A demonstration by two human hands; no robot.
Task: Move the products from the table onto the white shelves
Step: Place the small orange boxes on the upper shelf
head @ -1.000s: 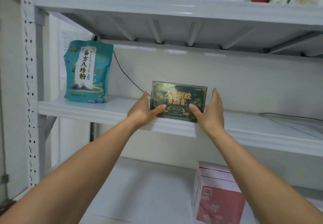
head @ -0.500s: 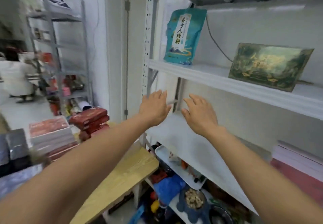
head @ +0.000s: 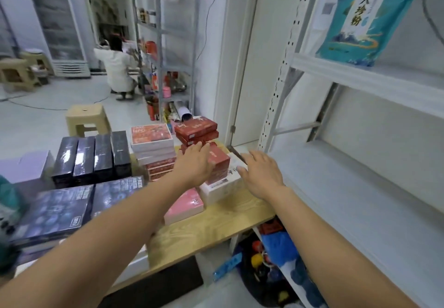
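My left hand (head: 193, 164) and my right hand (head: 260, 173) reach over the wooden table (head: 216, 226), fingers straight and holding nothing. Between them lies a red box (head: 219, 161) on top of a white box (head: 223, 187). My left hand hovers at the red box's left edge, my right hand beside the white box's right end. A pink box (head: 185, 206) lies in front. More stacked red boxes (head: 195, 130), red-and-white boxes (head: 152, 142) and dark boxes (head: 92, 156) fill the table. The white shelves (head: 374, 84) stand on the right, with a teal pouch (head: 362, 17) on one.
A beige stool (head: 86, 120) stands behind the table. A person in white crouches by a grey metal rack (head: 168, 43) at the back. Bags and clutter (head: 271, 255) lie on the floor under the white shelves. A glass-door fridge (head: 60, 26) is far left.
My hands let go of the green box on the shelf and came down to the left. The view swung from the shelves to the table, and my hands now reach the red box.
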